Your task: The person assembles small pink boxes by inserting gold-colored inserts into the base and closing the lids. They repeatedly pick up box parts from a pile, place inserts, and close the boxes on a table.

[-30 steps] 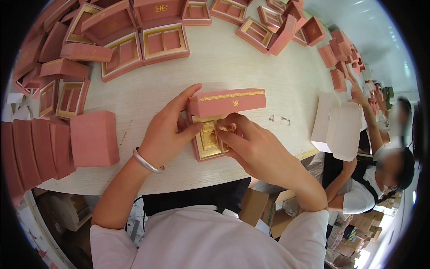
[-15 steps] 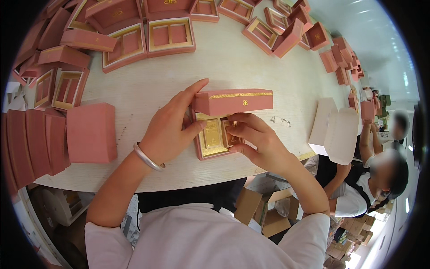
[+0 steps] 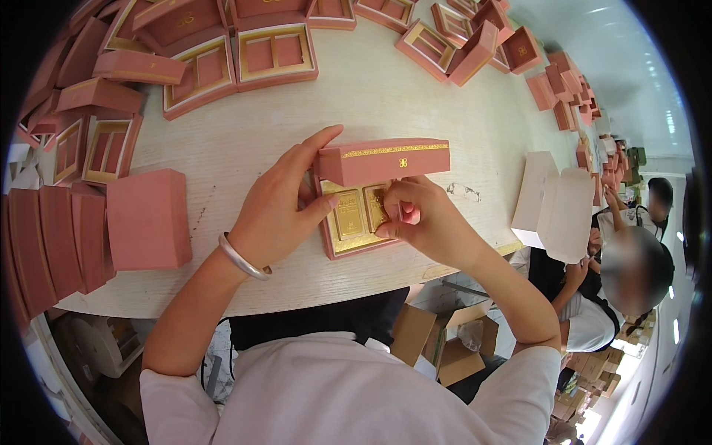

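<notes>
A pink gift box (image 3: 360, 251) stands on the table in front of me, its lid (image 3: 393, 162) raised and tipped back along the far side. Two flat gold blocks sit side by side in its gold-edged insert: a left block (image 3: 348, 214) and a right block (image 3: 375, 207). My left hand (image 3: 278, 204) holds the box at its left side, thumb on the left block's edge and index finger stretched past the lid's corner. Over the right block's outer edge, my right hand (image 3: 424, 219) is curled, thumb and forefinger gripping there; its fingers partly hide that block.
Open pink boxes (image 3: 276, 55) crowd the far left, and more (image 3: 452, 52) lie far right. Closed pink boxes (image 3: 148, 219) stand at my left. A white carton (image 3: 535, 200) stands at the right, near a co-worker (image 3: 593, 319). Below the table sits an open cardboard box (image 3: 456, 348).
My right fingers have curled inward at the right gold block, which now shows brighter and flatter in its slot. My left hand keeps its hold. The co-worker's arms have shifted.
</notes>
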Tool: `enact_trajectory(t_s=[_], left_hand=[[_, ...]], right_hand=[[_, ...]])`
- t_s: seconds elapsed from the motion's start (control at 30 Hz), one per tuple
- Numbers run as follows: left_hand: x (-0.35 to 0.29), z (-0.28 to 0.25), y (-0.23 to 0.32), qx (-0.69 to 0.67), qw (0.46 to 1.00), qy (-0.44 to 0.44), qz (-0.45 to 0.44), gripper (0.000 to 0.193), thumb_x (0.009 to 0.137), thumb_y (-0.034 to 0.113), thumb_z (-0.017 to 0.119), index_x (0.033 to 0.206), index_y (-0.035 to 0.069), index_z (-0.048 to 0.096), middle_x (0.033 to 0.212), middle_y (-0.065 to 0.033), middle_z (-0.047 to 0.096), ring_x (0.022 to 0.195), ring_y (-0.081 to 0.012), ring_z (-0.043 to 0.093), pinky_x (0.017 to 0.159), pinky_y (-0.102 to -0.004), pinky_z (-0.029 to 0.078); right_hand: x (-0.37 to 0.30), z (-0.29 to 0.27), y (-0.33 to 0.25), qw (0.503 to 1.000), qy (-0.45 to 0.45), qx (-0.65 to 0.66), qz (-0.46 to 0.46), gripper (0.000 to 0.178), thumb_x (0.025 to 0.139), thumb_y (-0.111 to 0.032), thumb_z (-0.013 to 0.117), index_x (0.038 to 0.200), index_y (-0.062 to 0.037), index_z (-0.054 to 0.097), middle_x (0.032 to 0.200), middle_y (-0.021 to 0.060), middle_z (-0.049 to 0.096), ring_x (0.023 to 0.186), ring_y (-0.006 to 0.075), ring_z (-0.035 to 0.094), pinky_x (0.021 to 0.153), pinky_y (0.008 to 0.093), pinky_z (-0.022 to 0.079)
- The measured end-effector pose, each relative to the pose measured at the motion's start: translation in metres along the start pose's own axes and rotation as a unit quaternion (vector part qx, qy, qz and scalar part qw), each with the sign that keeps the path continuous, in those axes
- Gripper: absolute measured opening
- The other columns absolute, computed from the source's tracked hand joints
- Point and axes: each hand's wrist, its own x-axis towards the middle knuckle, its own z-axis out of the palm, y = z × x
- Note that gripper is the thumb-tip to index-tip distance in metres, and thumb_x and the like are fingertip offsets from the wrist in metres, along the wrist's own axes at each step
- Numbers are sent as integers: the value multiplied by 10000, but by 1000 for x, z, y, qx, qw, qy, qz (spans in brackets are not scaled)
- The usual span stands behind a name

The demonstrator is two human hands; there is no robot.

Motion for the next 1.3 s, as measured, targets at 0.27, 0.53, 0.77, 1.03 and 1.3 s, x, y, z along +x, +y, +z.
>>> enact_trajectory(t_s=[0.27,0.53,0.77,1.03,1.3], left_hand=[[-12,-7,20,52,998,-2,-23,1097,604,114,794,1440,137,85,1215,-147,467,801,-185,533,702,-282,465],[-36,24,3,260,961,63,71,1257,500,200,851,1430,29,22,1282,-154,416,1102,-323,425,956,-417,315],[-31,26,6,320,940,60,107,1176,510,211,848,1416,30,121,1299,-122,408,1184,-318,389,947,-408,322],[-43,28,16,68,959,100,254,950,575,163,798,1365,62,281,1306,-190,374,1250,-337,344,995,-450,312],[-99,-74,127,461,856,18,235,649,537,105,708,1167,95,547,1257,-163,419,1148,-384,415,987,-497,307]], right_hand=[[-11,-60,23,982,66,176,28,165,812,-121,647,920,-12,585,1036,86,543,915,162,541,757,258,444],[12,-33,-23,949,148,-114,-253,365,855,-177,578,1174,-10,521,1183,164,523,1123,325,485,933,434,395],[-40,33,20,934,116,-218,-257,504,749,-193,669,1211,-49,528,1370,169,377,1270,374,344,1011,492,323],[-45,68,24,918,267,-81,-284,781,690,2,696,1365,-56,308,1355,273,298,1203,448,378,969,508,356],[-27,85,-41,882,223,52,-411,672,722,-34,692,1312,-11,372,1354,282,327,1226,407,396,984,436,360]])
